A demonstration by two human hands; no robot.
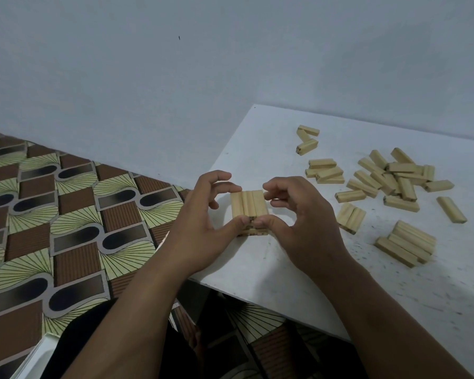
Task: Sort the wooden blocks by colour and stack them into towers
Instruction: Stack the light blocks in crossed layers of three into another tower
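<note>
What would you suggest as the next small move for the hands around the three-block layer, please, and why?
Probably let go and fetch another pale wooden block from the loose pile. The left hand and right hand pinch a flush three-block layer lying on a lower layer on the white table.

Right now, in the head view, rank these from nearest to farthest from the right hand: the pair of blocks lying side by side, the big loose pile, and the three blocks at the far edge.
From the right hand:
1. Pair of blocks, just to its right.
2. Big loose pile, farther right and back.
3. Three far blocks, up by the wall.
</note>
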